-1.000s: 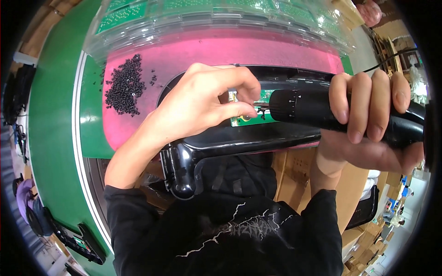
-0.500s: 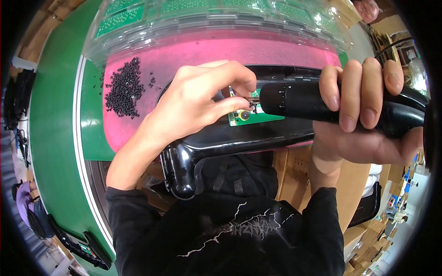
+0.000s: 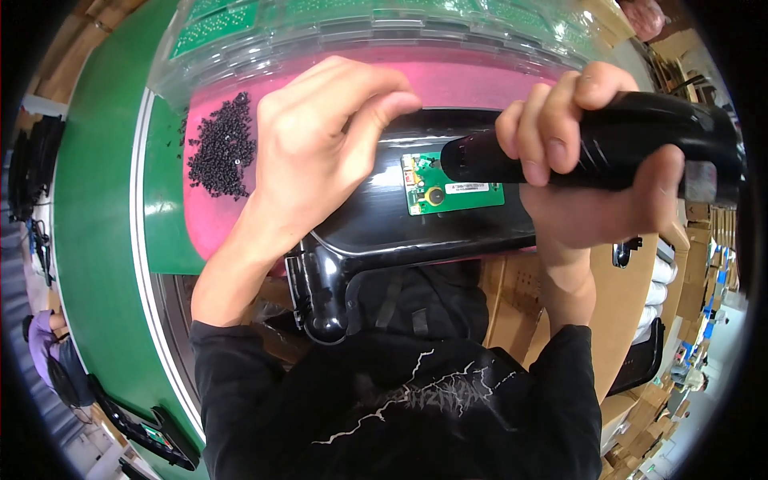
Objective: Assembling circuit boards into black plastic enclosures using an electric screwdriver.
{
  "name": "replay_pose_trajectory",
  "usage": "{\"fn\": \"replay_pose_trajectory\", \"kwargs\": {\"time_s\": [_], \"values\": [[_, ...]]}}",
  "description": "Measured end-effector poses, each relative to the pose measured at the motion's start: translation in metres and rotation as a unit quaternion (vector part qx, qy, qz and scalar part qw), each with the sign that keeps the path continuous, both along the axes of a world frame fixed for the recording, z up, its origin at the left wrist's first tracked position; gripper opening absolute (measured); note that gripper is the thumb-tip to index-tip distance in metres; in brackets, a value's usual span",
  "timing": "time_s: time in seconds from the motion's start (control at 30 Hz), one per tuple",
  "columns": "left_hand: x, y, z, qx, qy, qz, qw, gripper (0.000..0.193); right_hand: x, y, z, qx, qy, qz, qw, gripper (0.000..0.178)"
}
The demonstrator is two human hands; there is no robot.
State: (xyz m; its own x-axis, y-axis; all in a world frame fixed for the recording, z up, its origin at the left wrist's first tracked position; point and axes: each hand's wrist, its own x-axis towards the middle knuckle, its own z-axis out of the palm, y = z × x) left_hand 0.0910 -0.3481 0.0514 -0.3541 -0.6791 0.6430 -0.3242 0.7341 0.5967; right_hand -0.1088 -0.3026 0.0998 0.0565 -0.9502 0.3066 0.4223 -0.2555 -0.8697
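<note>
My right hand is wrapped round a black electric screwdriver, held aslant with its nose over the far side of a green circuit board. A white label and a round yellow-ringed part show on the board. It lies in a glossy black plastic housing, whose rounded arm points toward me. My left hand is raised over the housing's left part, thumb and forefinger pinched together; whether anything small is between them is hidden. Left of that hand, a pile of small black screws lies on the pink mat.
Clear plastic trays with green boards stand at the far side of the mat. A green table runs along the left, with another black housing nearer me. Cardboard is at the right; a person is at far left.
My left hand has moved from the screwdriver's tip up and to the left. The screwdriver has tilted and its nose has come down to the board, with more of the board now showing.
</note>
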Motion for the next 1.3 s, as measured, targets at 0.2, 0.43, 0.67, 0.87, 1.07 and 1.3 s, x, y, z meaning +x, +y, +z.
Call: {"fn": "replay_pose_trajectory", "kwargs": {"time_s": [0.2, 0.43, 0.67, 0.87, 1.07, 1.3], "values": [[0.005, 0.006, 0.006, 0.136, -0.05, 0.031, 0.989, 0.013, 0.012, -0.007, -0.013, -0.003, 0.049, -0.006, 0.999, 0.06], [0.013, 0.004, -0.002, 0.151, -0.076, -0.012, 0.986, 0.011, 0.03, -0.016, -0.011, -0.023, 0.141, 0.023, 0.989, 0.057], [0.014, 0.001, -0.005, 0.164, -0.065, -0.027, 0.984, 0.013, 0.04, -0.019, -0.006, -0.011, 0.194, 0.026, 0.981, 0.054], [0.016, 0.005, -0.002, 0.244, -0.105, -0.07, 0.961, 0.013, 0.027, -0.007, -0.005, -0.033, 0.053, 0.007, 0.998, 0.058], [0.013, 0.003, 0.0, 0.287, -0.053, -0.158, 0.943, 0.014, 0.004, -0.001, 0.023, -0.122, -0.006, 0.052, 0.991, 0.062], [0.009, 0.003, -0.004, 0.287, 0.003, -0.188, 0.939, 0.015, -0.002, 0.003, 0.026, -0.14, 0.031, 0.068, 0.987, 0.061]]}}
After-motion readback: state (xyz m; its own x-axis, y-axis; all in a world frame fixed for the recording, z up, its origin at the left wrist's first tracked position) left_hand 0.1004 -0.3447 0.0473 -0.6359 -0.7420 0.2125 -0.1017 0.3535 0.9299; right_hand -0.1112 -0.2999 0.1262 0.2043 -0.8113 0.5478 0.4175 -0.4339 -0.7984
